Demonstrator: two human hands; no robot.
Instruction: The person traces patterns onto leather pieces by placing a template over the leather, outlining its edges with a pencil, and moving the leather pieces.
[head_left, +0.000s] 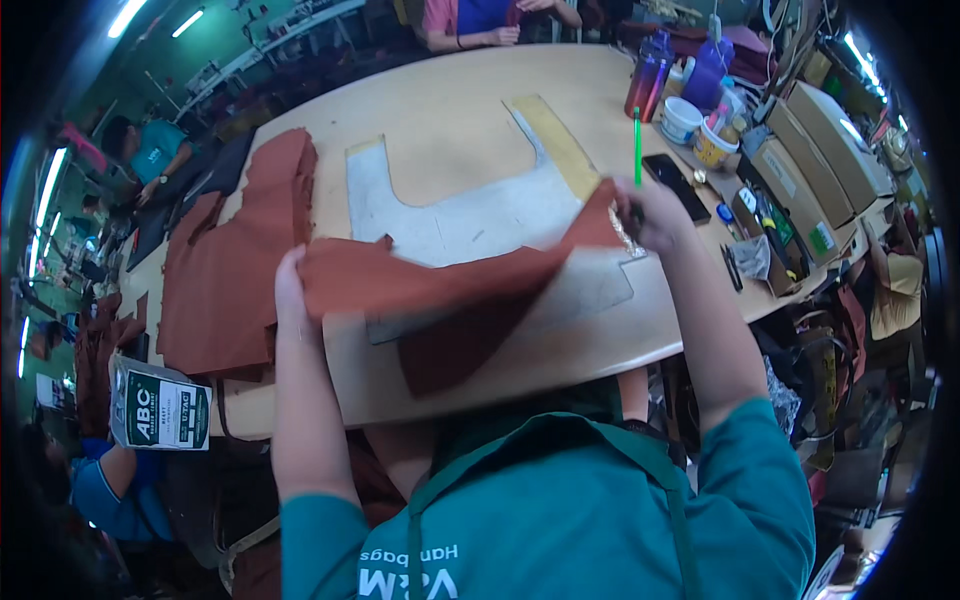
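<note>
A reddish-brown fabric piece (450, 281) is stretched above the table between my two hands, sagging in the middle with its lower part blurred. My left hand (291, 281) grips its left end, beside the stack of fabric. At the other end, my right hand (654, 214) pinches a corner of the cloth. A bright green pen or stick (637, 142) rises out of that same hand. Under the cloth lies a grey U-shaped flat template (457, 214) with tan strips on its arms; the fabric hides part of it.
Cut reddish-brown fabric (240, 262) is stacked at left. A rubber cement can (161, 405) stands at the table's left edge. To the right are a phone (675, 187), tubs (681, 120), a tumbler (649, 75) and cardboard boxes (795, 187). A person (480, 30) sits across the table (450, 90).
</note>
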